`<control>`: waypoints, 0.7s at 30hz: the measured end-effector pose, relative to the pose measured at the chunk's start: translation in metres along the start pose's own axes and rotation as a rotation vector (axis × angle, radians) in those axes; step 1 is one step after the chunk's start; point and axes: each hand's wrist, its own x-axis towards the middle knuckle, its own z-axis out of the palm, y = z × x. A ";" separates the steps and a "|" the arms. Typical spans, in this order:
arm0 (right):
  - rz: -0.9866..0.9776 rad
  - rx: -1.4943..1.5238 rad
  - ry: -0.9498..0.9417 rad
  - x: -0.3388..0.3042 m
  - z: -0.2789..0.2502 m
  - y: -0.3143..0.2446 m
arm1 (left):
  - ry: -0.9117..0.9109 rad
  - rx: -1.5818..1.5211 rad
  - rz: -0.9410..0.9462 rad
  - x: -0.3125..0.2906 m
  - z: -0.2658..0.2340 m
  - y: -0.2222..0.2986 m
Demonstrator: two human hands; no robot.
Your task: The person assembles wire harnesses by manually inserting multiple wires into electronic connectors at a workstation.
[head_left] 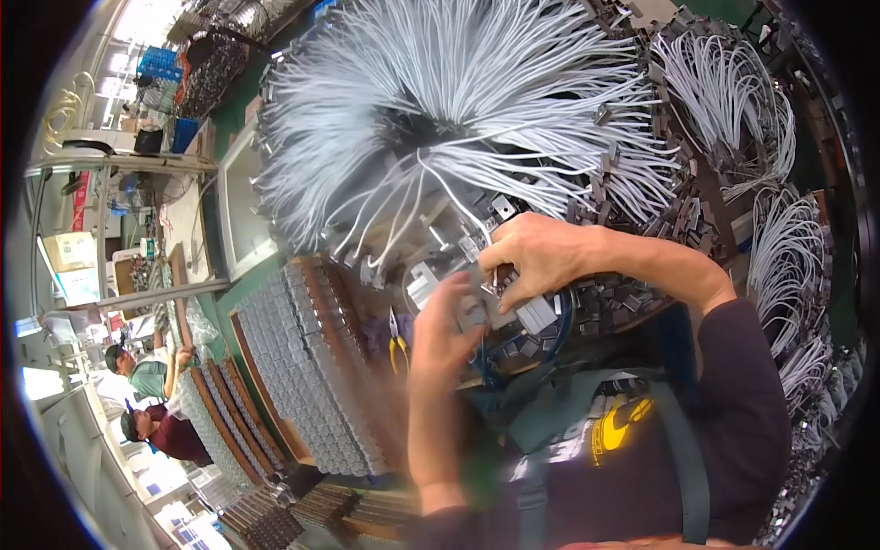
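Note:
My right hand (543,259) curls over a small metal fixture (467,243) at the bench, thumb and fingertips closed together. What sits between them is hidden. My left hand (442,330) is raised just left of it, smeared by motion, so its fingers cannot be read. A pale block (422,286) lies beyond the left hand, and a ridged silver-grey block (537,315) sits below the right fingers. Beyond both hands spreads a large heap of white cables (477,73) with small metal ends; a few strands reach down to the fixture.
Pliers with yellow handles (397,346) lie left of my left hand. Stacked rows of grey parts (293,357) stand at the left. Loose metal pieces (623,298) and more cable bundles (724,96) are at the right. Two people (156,426) work far left.

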 end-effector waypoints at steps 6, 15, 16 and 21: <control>0.043 0.218 -0.143 -0.001 0.012 0.009 | 0.015 -0.393 -0.052 -0.003 0.028 -0.026; 0.046 0.274 -0.114 -0.003 0.022 0.015 | -0.054 -0.191 -0.076 0.000 0.022 -0.010; 0.047 0.275 -0.117 -0.004 0.023 0.017 | -0.053 -0.193 -0.078 0.001 0.019 -0.003; 0.012 0.162 -0.061 -0.007 0.032 0.017 | -0.081 0.260 0.025 -0.003 0.011 0.011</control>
